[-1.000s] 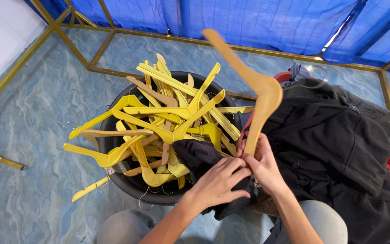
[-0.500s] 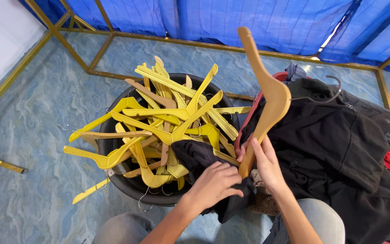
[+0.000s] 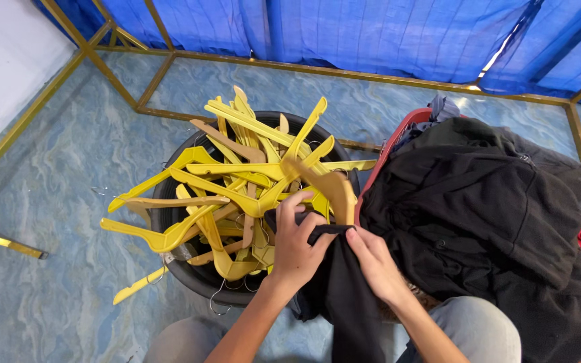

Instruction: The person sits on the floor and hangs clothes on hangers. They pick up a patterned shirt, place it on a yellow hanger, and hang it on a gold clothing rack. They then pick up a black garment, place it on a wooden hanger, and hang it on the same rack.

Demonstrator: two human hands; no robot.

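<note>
Hands: left (image 3: 297, 245) and right (image 3: 371, 259) pinching black garment (image 3: 344, 296) | wooden hanger (image 3: 331, 188) behind | bucket (image 3: 189, 275) of yellow hangers (image 3: 237, 181) left

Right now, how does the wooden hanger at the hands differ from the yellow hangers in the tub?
The wooden hanger is tan, while the yellow hangers are bright yellow. The wooden hanger is partly inside the black garment that the left hand and right hand grip; the yellow hangers lie loose and bare, piled in the black tub. Both have the same curved shoulder shape.
</note>
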